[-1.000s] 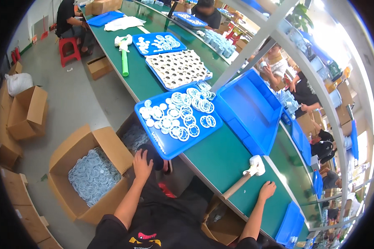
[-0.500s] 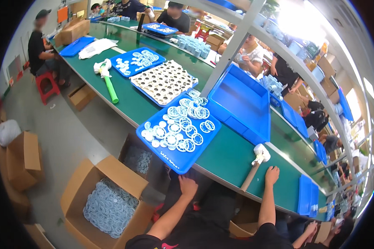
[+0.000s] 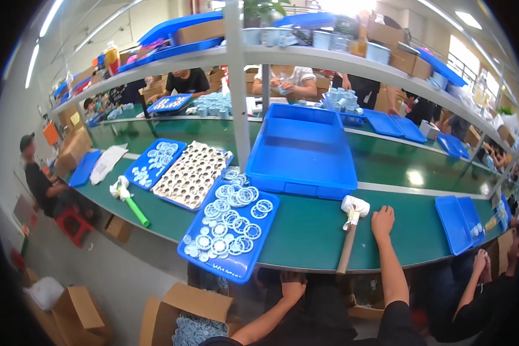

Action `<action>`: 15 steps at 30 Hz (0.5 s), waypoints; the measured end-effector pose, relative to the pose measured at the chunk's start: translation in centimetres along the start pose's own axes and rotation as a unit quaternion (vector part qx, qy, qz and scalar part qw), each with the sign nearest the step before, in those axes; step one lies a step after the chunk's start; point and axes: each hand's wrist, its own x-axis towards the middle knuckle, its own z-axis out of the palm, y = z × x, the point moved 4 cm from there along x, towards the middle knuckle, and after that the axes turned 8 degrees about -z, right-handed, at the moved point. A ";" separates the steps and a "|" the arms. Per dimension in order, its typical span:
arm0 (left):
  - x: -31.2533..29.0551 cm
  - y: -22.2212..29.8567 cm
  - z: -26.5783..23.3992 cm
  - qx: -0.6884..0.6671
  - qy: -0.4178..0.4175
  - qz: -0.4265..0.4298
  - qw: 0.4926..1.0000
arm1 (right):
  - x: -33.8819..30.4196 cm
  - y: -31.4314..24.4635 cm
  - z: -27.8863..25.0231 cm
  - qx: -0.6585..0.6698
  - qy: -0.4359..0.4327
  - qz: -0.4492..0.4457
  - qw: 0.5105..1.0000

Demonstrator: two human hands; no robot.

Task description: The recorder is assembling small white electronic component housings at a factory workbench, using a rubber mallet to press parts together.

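Note:
My left hand [image 3: 293, 285] is low, just below the table's near edge, its fingers loosely extended and partly hidden, with nothing seen in it. Resting on the green tabletop is my right hand [image 3: 383, 221], empty, fingers loosely apart and bent down. Just left of it lies a mallet [image 3: 352, 222] with a white head and a brown handle whose end juts past the edge. A blue tray [image 3: 254, 245] of pale blue rings and small discs [image 3: 230, 218] sits left of the mallet, its near corner overhanging the edge.
A deep blue bin [image 3: 303, 155] stands behind the mallet. Leftward are a cratered beige moulded tray [image 3: 191, 174], another parts tray [image 3: 180, 151] and a green-handled mallet [image 3: 134, 205]. A shelf post [image 3: 236, 86] rises behind. Below stands a carton of rings [image 3: 199, 330]. People sit around.
My view has swung right and upward, showing more of the shelf and far side. My left hand has shifted right, away from the tray's corner. My right hand stays beside the mallet.

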 end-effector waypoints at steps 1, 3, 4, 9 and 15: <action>0.2 -0.1 0.4 0.005 -0.004 0.007 1.000 | 0.6 -0.3 0.4 0.002 0.009 -0.008 1.000; 0.4 -1.1 1.1 0.045 -0.019 -0.023 0.999 | 1.5 -0.9 1.2 0.005 0.022 -0.016 1.000; 0.4 -1.3 1.0 0.054 -0.016 -0.028 0.998 | 1.9 -1.0 1.4 0.005 0.016 -0.011 1.000; 0.5 -2.1 0.4 0.052 -0.005 -0.034 0.998 | 3.6 -0.9 2.4 -0.003 0.032 -0.008 0.999; -0.2 -3.7 1.6 0.096 -0.068 -0.029 0.993 | 4.3 -2.7 2.4 -0.004 0.085 -0.004 0.996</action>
